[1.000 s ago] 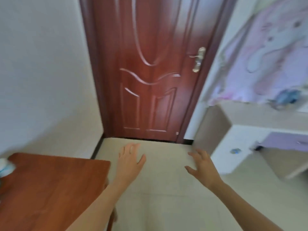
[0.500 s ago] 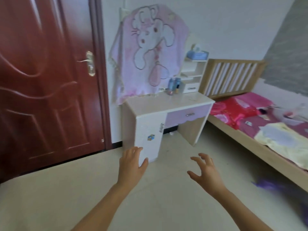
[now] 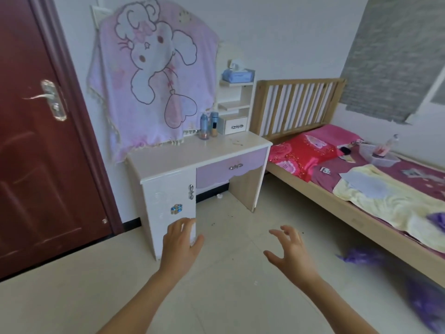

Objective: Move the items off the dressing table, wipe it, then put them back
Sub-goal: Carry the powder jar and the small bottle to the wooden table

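Facing the dressing table (image 3: 183, 157), well apart: your left hand (image 3: 179, 244) and right hand (image 3: 292, 253) hover empty, fingers loosely spread. Two bottles (image 3: 204, 125) stand at its back edge. Clearing looks unfinished; next, step close and lift them.

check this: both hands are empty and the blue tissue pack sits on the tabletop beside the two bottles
Wrong on the tissue pack: the head view shows it atop the shelf unit, above the bottles, not on the tabletop. Left hand and right hand are empty.
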A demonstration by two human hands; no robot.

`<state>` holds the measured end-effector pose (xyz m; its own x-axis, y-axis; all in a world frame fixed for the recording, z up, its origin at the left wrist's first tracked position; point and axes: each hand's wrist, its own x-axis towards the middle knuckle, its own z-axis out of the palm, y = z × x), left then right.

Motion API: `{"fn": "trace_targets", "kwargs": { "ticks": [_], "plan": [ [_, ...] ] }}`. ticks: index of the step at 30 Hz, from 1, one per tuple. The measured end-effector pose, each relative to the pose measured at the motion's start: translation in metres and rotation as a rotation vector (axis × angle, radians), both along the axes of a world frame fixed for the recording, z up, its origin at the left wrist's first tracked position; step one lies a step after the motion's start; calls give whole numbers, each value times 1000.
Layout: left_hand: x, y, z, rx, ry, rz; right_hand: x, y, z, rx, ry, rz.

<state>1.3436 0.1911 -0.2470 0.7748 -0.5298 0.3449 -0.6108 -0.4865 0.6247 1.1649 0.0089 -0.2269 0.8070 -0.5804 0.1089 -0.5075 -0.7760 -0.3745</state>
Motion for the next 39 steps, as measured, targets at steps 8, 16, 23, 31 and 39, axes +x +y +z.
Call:
{"fn": "trace_targets", "kwargs": {
  "ticks": [8, 16, 23, 31, 39],
  "plan": [
    [90, -98, -7, -46, 62, 66, 68, -94, 0, -29, 93, 36],
    [145, -221, -12, -20, 110, -47, 111, -198, 0, -3, 89, -83],
    [183, -321, -27, -7, 121, -79, 136, -304, -20, 11, 124, -99],
    [247, -436, -6, -35, 50, 45, 234, -447, -5, 2, 25, 53],
    [291, -471, -26, 39, 161, 221, 353, -502, -33, 103, 36, 287]
  ]
}}
